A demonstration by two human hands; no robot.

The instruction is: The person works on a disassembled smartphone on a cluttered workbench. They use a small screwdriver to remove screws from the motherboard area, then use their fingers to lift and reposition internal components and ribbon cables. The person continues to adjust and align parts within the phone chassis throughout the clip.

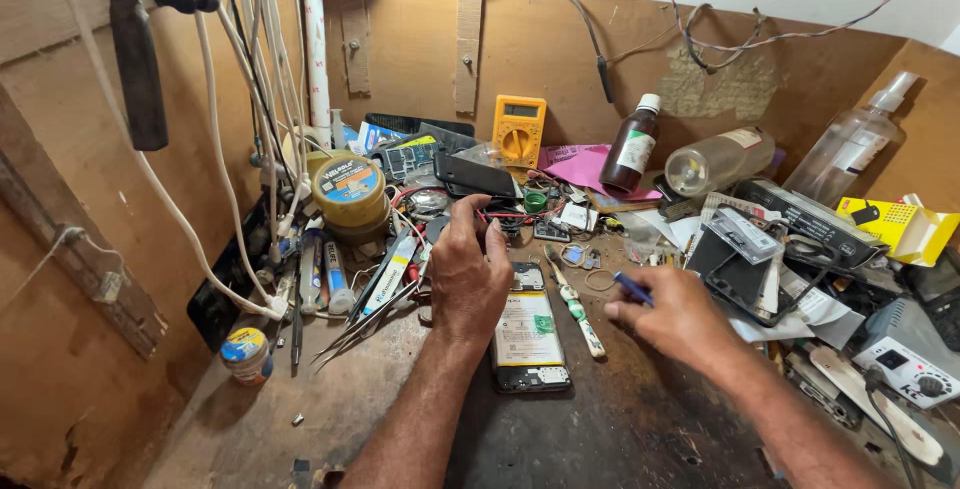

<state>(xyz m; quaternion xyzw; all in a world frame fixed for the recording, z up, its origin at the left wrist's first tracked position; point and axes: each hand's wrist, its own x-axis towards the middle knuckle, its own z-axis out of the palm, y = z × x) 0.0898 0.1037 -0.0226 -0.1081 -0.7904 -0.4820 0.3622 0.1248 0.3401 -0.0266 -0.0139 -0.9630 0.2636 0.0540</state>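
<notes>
Backless phone [528,334] lies battery-up; left hand [468,274] grips a small part, right hand [672,314] a blue tool [634,289].

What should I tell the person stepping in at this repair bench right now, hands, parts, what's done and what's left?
Left hand: rests on the top end of the opened phone, pinching a small part I cannot make out.
Right hand: blue tool in its grip, off the phone.
Phone: flat on the workbench, back cover off, battery exposed.
White-handled tool lies beside it; tweezers to the left.
Done: back removed. Left: the phone is not closed up.
</notes>
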